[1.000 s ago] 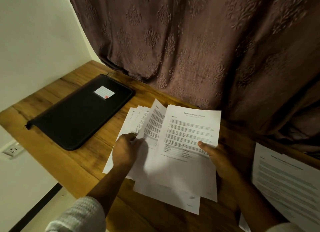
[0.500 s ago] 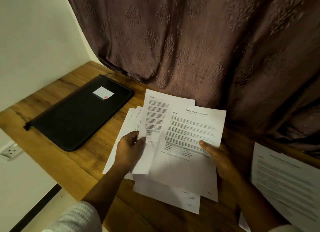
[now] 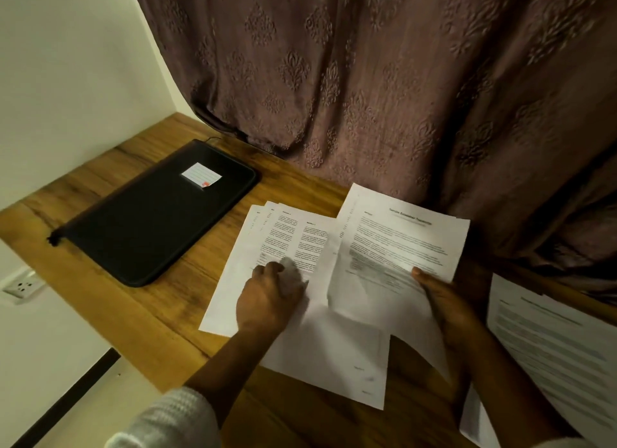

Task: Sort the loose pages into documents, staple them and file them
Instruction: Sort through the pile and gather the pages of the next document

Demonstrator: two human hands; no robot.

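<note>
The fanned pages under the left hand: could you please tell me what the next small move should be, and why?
Probably the left hand should pinch the top sheet of the fanned pages and lift it to check against the titled page, which the right hand grips raised off the table. The left hand rests on that fan, so the sheet is within reach.

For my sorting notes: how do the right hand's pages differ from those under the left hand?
The held pages in the right hand are lifted and stacked; the fanned pages under the left hand lie flat on the table, spread out. Both are white printed sheets.
</note>
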